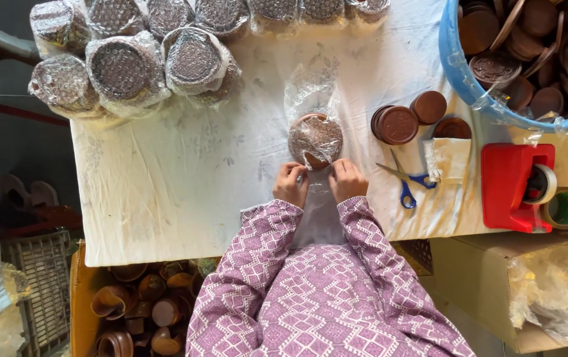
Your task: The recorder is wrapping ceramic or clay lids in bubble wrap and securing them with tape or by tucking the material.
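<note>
Here the stack of brown discs (315, 139) lies in the middle of the white-covered table (165, 198), half inside a sheet of bubble wrap (310, 92). The wrap covers the top of the stack, and a loose flap of it runs far behind and also near, towards us. Our left hand (290, 184) and our right hand (348, 180) rest just near of the stack, and the fingers of both are bent and pinching the near edge of the wrap; we cannot see well if the fingertips also touch the discs. So we judge this bundle as only half done: it is covered, but not yet closed or taped.

Far left, many finished wrapped bundles (125, 66) lie close together, so a good part of the work looks done. To the right wait some bare discs (399, 123), and the blue tub (459, 73) at the far right is still full of them, so much is left. Blue-handled scissors (406, 182) lie just right of our right hand, and the red tape dispenser (515, 188) stands further right, untouched.
</note>
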